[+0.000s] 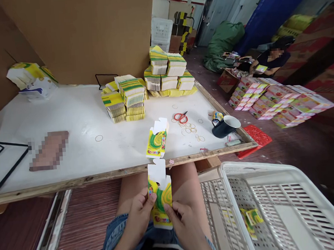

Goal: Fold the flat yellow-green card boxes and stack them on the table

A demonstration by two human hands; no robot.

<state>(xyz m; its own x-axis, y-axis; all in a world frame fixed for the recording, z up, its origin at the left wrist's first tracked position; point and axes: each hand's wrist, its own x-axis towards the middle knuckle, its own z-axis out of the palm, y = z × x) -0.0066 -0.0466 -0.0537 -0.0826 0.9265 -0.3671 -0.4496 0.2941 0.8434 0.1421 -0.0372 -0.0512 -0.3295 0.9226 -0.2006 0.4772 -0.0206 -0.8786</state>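
Observation:
Above my lap I hold a small yellow and green carton [162,201] with its white top flap standing up. My left hand [140,208] grips its left edge between thumb and fingers. My right hand [183,219] pinches the right edge lower down. Just beyond, on the table near the front edge, lie a few similar flat cartons [156,141] with white flaps pointing away from me. Farther back stand bundled stacks of flat cartons [133,93], and more bundles [169,73] are piled to their right.
On the white table [74,112] are red-handled scissors [181,117], several rubber bands [190,128] and a dark mug [226,126]. A white plastic crate [292,204] with a few cartons stands at lower right. Another person [273,58] sits beyond pink boxes [285,97]. A cardboard wall [86,35] closes the back.

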